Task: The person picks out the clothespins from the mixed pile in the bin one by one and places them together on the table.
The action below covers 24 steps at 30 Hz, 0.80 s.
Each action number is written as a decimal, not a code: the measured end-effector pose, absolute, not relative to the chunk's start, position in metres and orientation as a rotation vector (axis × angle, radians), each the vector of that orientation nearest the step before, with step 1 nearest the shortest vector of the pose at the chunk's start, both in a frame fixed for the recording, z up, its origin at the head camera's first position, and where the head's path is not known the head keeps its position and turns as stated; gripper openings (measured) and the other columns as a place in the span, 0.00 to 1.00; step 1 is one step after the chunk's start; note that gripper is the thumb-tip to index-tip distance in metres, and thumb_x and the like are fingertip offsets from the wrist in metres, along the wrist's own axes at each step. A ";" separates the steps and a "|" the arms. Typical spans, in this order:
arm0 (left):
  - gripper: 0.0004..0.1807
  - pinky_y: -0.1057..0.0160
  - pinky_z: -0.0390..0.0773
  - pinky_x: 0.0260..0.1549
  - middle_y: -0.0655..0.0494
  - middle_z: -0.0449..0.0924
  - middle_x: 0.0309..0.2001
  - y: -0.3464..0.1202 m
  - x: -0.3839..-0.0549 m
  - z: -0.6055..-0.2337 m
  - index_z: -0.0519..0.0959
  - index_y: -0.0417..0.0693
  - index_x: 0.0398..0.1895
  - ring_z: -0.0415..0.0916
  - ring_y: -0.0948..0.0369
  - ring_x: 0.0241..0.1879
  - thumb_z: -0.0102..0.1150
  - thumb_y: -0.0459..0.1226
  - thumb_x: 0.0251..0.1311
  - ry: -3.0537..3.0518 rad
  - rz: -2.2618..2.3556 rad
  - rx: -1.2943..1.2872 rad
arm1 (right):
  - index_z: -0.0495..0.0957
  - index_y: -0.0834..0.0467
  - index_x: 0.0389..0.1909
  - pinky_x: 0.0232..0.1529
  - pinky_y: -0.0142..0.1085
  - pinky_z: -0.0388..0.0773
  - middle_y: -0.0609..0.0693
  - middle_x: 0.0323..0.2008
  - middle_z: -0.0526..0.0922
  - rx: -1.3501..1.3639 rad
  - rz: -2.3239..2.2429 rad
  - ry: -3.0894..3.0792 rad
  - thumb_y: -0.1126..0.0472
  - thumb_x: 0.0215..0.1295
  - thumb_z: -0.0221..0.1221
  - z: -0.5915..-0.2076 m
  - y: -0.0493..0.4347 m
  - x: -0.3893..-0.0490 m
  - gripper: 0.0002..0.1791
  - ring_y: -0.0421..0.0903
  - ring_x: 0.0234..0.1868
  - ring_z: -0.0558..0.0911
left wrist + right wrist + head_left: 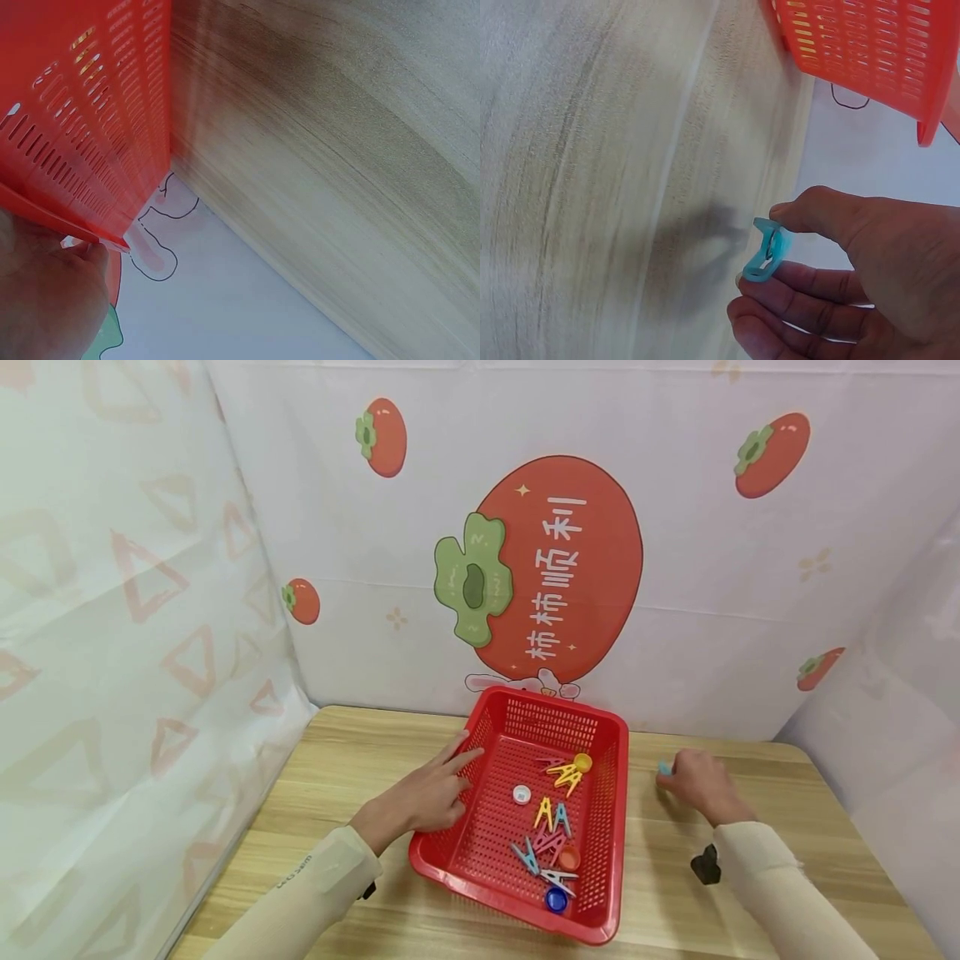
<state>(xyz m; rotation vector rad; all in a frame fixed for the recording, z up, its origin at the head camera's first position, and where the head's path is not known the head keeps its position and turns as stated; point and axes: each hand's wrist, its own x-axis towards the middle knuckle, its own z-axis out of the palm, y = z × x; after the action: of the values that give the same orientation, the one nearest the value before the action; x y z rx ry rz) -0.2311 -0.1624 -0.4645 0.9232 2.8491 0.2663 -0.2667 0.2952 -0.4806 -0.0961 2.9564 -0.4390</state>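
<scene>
A red plastic basket point(517, 752) stands on the wooden table and holds several small clothespins and bottle caps. At its left rim, my left hand point(431, 793) grips the edge, with some fingers reaching over the inside wall. The left wrist view shows that hand point(49, 292) at the rim from outside. To the right of the basket, my right hand point(701, 785) pinches a light blue clothespin point(769, 251) between thumb and fingers, close over the table. In the head view only a bit of this clothespin point(664, 768) shows beyond the hand.
Inside the basket, yellow clothespins point(544, 814), a blue clothespin point(527, 857), and pink and white ones lie along the right side. Yellow, orange and blue caps are among them; a white cap point(521, 793) sits nearer the middle. A printed cloth point(675, 568) hangs behind the table.
</scene>
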 end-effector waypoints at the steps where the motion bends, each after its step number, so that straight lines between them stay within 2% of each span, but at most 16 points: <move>1: 0.17 0.49 0.68 0.81 0.53 0.58 0.87 -0.162 -0.231 -0.464 0.90 0.43 0.55 0.33 0.50 0.91 0.62 0.36 0.66 2.849 0.264 0.924 | 0.70 0.54 0.16 0.28 0.35 0.64 0.45 0.17 0.66 -0.093 -0.447 2.957 0.57 0.73 0.61 -0.482 0.295 -0.267 0.22 0.44 0.23 0.68; 24: 0.17 0.50 0.69 0.81 0.53 0.57 0.87 -0.162 -0.231 -0.465 0.90 0.44 0.55 0.33 0.50 0.90 0.62 0.37 0.66 2.850 0.258 0.914 | 0.66 0.52 0.13 0.23 0.33 0.61 0.43 0.15 0.62 -0.016 -0.539 2.949 0.58 0.70 0.62 -0.498 0.292 -0.264 0.24 0.41 0.20 0.64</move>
<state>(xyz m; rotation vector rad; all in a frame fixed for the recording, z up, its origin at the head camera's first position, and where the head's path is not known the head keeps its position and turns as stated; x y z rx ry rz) -0.2313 -0.1620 -0.4645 0.9138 2.8495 0.2580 -0.2640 0.2923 -0.4981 -0.0159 2.9490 -0.5394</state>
